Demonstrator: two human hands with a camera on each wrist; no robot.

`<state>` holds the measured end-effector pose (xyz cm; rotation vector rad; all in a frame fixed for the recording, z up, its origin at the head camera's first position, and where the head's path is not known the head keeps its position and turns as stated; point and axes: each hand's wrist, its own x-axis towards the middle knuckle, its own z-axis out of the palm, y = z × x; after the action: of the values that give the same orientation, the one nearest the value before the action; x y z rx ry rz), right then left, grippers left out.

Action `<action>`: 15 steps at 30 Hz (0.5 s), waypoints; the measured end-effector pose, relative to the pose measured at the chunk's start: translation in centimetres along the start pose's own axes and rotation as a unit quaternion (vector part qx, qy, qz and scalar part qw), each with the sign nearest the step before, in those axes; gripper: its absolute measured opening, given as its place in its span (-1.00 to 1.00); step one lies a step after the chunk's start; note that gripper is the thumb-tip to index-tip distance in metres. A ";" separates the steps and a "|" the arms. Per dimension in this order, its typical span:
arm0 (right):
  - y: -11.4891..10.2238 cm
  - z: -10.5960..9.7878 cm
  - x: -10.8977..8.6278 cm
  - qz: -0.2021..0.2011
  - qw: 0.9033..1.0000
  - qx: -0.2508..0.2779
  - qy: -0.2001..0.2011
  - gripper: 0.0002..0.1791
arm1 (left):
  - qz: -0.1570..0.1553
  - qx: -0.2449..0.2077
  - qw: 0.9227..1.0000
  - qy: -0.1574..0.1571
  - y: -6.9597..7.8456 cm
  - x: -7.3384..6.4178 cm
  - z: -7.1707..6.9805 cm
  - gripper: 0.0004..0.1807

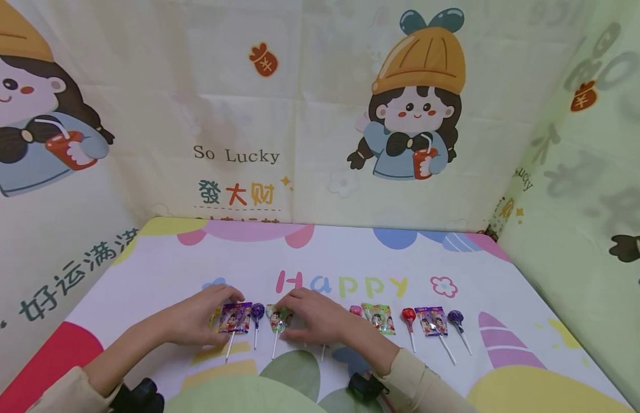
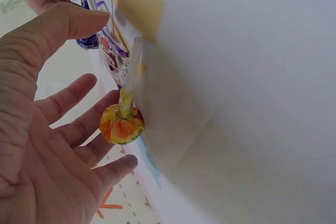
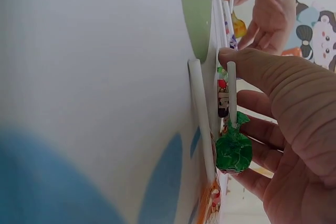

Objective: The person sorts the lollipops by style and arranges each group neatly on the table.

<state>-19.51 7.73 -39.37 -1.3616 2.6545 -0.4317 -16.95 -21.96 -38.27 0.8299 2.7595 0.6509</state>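
Note:
My left hand (image 1: 198, 315) is spread around a lollipop in a flat purple wrapper (image 1: 235, 316), its fingers near the top edge and thumb near the stick. Beside its palm lies a round yellow-orange lollipop (image 2: 122, 124), mostly hidden in the head view. A round purple lollipop (image 1: 257, 311) lies between the hands. My right hand (image 1: 320, 314) bridges over the row, fingertips at a flat green-wrapped lollipop (image 1: 276, 319). Under its palm are a round green lollipop (image 3: 234, 151) and part of an orange wrapper (image 3: 214, 200). Neither hand's fingers close round anything.
The row continues to the right with a pink lollipop (image 1: 356, 310), a flat green-wrapped one (image 1: 380, 319), a red one (image 1: 408, 315), a flat purple-wrapped one (image 1: 431, 321) and a dark purple one (image 1: 456, 318). A printed cloth (image 1: 320, 195) stands behind the patterned table (image 1: 350, 258).

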 end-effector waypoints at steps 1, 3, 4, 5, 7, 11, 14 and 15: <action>0.0 0.0 0.0 0.001 1.000 0.002 -0.001 -0.46 | 0.000 0.000 1.000 -0.001 0.0 0.1 0.0 -0.28; 0.0 0.0 0.0 0.003 1.000 0.004 -0.003 -0.46 | -0.002 0.001 1.000 -0.003 -0.2 0.3 0.0 -0.29; 0.1 0.0 0.0 0.004 1.000 0.004 -0.003 -0.46 | -0.003 0.000 1.000 -0.004 -0.2 0.4 0.0 -0.29; 0.1 0.0 0.1 0.005 1.000 0.005 -0.004 -0.46 | -0.005 -0.001 1.000 -0.005 -0.3 0.6 0.0 -0.29; 0.1 0.0 0.1 0.005 1.000 0.004 -0.005 -0.46 | -0.008 -0.003 1.000 -0.006 -0.3 0.8 0.0 -0.28; 0.1 0.0 0.1 0.006 1.000 0.005 -0.005 -0.46 | -0.015 -0.018 1.000 -0.010 -0.3 1.1 -0.1 -0.27; 0.1 0.0 0.1 0.005 1.000 0.005 -0.004 -0.45 | -0.019 -0.026 0.999 -0.012 -0.2 1.4 -0.1 -0.27; 0.1 0.0 0.1 0.004 1.000 0.005 -0.004 -0.45 | -0.022 -0.025 0.999 -0.013 -0.2 1.5 -0.2 -0.27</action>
<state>-19.61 7.73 -39.40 -1.3451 2.6474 -0.4383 -18.32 -21.35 -38.31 0.7601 2.7189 0.6935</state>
